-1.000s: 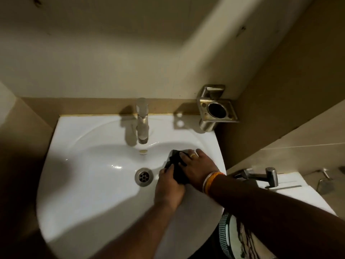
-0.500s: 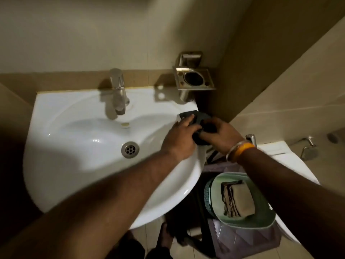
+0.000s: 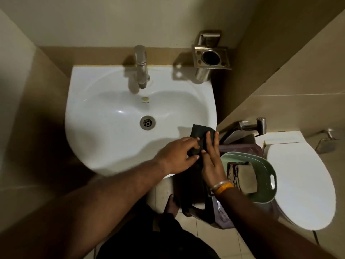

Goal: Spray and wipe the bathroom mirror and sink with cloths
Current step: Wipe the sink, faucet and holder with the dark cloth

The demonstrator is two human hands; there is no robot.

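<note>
Folding a dark cloth (image 3: 198, 136) at the sink's (image 3: 104, 139) right front rim, the left hand (image 3: 175, 156) is pinching its near end while the right hand (image 3: 211, 156) is pressing flat-fingered alongside; cloth is running lengthwise away from both.

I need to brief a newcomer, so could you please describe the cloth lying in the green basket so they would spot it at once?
Start at the white sink and look right, to the green basket sitting between it and the toilet lid. Inside lies the folded beige cloth with dark stripes along one edge, unlike the dark cloth held at the sink rim.
</note>
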